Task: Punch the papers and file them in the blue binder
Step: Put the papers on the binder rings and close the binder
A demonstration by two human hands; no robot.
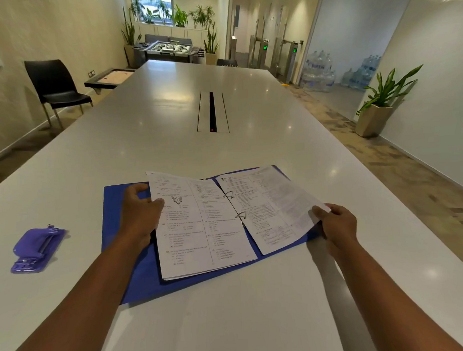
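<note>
The blue binder (133,271) lies open on the white table, its two metal rings (234,204) showing in the middle. A stack of printed papers (198,230) sits on its left half, threaded on the rings. My left hand (139,209) holds that stack's left edge, thumb on top. On the right half lie more printed sheets (269,208), slightly lifted. My right hand (335,223) pinches their right edge. A purple hole punch (37,248) rests on the table to the left, apart from both hands.
The long white table (232,323) has a cable slot (212,112) in its middle. A black chair (54,88) stands at the left, a potted plant (379,105) at the right, and water bottles and a foosball table at the far end.
</note>
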